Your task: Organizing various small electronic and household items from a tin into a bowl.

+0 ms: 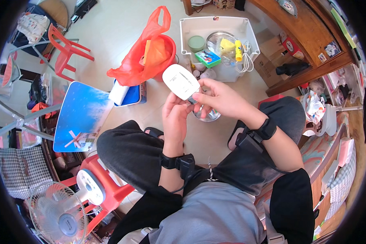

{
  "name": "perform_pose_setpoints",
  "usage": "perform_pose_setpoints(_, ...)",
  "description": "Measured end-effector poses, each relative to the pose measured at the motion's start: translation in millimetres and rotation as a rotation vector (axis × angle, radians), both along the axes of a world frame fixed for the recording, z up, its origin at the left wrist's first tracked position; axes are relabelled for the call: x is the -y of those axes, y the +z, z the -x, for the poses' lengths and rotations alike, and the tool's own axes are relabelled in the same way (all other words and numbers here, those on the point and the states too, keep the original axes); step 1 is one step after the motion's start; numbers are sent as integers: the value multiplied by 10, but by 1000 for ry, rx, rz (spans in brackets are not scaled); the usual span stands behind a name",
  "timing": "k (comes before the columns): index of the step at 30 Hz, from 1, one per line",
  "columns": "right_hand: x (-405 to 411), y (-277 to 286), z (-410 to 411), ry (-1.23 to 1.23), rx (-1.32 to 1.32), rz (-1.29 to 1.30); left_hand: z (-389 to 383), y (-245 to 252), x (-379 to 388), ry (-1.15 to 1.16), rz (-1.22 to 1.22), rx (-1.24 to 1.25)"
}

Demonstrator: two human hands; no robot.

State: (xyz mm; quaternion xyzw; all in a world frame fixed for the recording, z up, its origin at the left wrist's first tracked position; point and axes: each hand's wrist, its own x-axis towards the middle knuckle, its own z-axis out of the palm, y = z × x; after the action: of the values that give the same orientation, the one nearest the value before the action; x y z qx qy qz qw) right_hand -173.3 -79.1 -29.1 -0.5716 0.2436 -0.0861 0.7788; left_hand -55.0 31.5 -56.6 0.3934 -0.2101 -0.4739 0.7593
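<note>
A flat white plastic object (pixel 180 81) with rounded corners and small printed writing is held up in front of me. What device it is, I cannot tell. The fingers of my right hand (pixel 221 97) pinch its lower right edge. My left hand (pixel 175 114) meets its lower end, with the fingertips close to those of my right hand. Something small and dark or clear shows between the fingers, too covered to name. Beneath my hands a shiny round metal container (pixel 208 116) stands on the floor, partly hidden by them.
Ahead is a white plastic bin (pixel 184 33) holding a green round container (pixel 196 43), a yellow tube (pixel 238 50) and a white cable (pixel 247 61). A red bag (pixel 131 65) hangs over a red bucket (pixel 171 48). Left are a blue lid (pixel 79 113) and a fan (pixel 59 213).
</note>
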Motion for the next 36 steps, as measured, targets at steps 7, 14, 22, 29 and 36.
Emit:
perform_pose_setpoints(7, 75, 144, 58, 214, -210, 267, 1, 2, -37, 139, -161, 30)
perform_pose_setpoints(14, 177, 112, 94, 24, -1, 168, 41, 126, -67, 94, -186, 91)
perform_pose_setpoints(22, 136, 173, 77, 17, -26, 84, 31, 108, -112, -49, -239, 138)
perform_pose_setpoints(29, 194, 135, 119, -109, 41, -10, 66, 177, -37, 34, -46, 213)
perform_pose_setpoints(36, 206, 169, 135, 124, -2, 36, -21, 215, -70, 201, -32, 174)
